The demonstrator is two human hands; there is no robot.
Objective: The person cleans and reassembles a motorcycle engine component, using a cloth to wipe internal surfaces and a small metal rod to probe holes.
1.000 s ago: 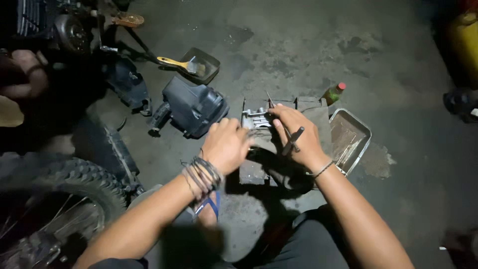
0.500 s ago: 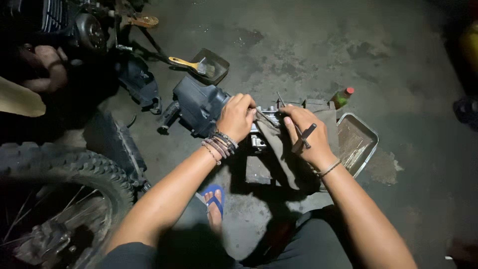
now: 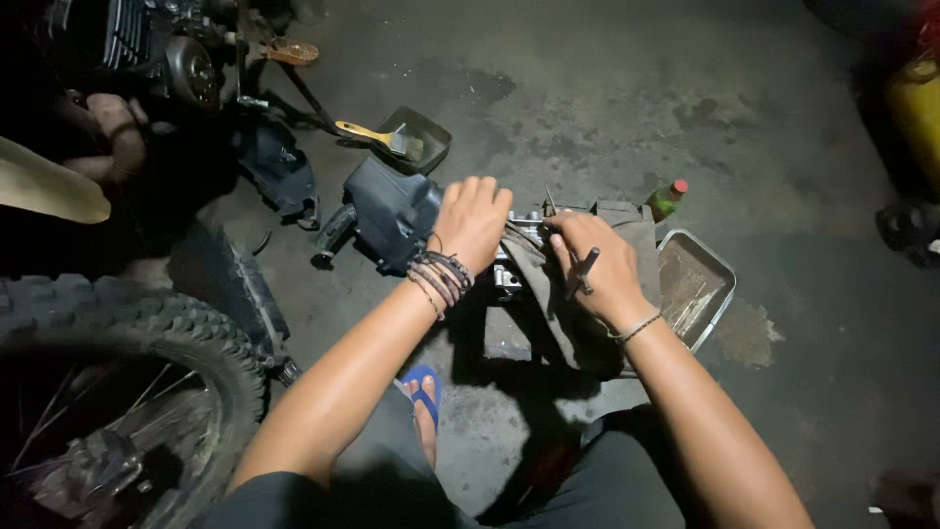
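My left hand (image 3: 473,222), with several bracelets at the wrist, rests palm-down on a metal engine part (image 3: 511,277) that sits on the concrete floor. A grey cloth (image 3: 627,220) lies draped over that part. My right hand (image 3: 599,269) presses on the cloth and grips a thin dark tool (image 3: 584,271) between its fingers. Most of the engine part is hidden under both hands and the cloth.
A black plastic housing (image 3: 390,211) lies left of the part. A metal tray (image 3: 697,286) sits right, a small green bottle (image 3: 666,199) behind it. A dark pan with a yellow-handled brush (image 3: 374,136) is farther back. A knobby motorcycle tyre (image 3: 137,338) fills the left. Another person's hand (image 3: 110,132) is at far left.
My left hand has slid leftward and farther along the engine part. The right hand stays on the cloth with the tool. The view has shifted slightly.
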